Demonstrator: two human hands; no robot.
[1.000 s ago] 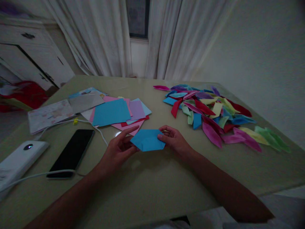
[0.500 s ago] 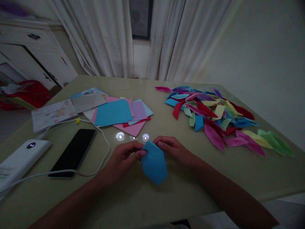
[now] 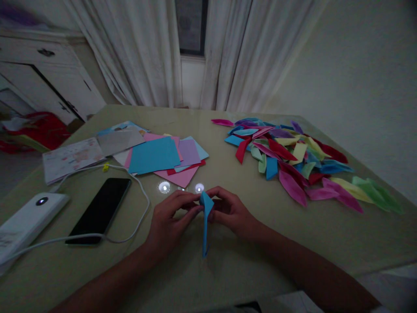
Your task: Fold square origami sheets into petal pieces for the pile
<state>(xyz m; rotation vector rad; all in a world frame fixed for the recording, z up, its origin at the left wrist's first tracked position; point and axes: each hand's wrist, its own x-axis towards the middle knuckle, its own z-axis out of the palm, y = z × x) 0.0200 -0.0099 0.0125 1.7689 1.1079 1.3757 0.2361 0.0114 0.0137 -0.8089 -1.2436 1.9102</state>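
Over near side of table [image 3: 182, 282], I see left hand [image 3: 169, 217] and right hand [image 3: 233, 213], fingertips narrow, pinching folded blue paper [image 3: 205, 221] between them, edge-on; uneven pull could skew fold or tear corner.

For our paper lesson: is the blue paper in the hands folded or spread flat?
Folded: between left hand and right hand, the blue paper shows a thin edge and angled flap.

Looks like a room in a home, judging by long whitish fabric curtains [image 3: 143, 56] and a white boxy cabinet [image 3: 67, 76] with dark handles [image 3: 46, 52].
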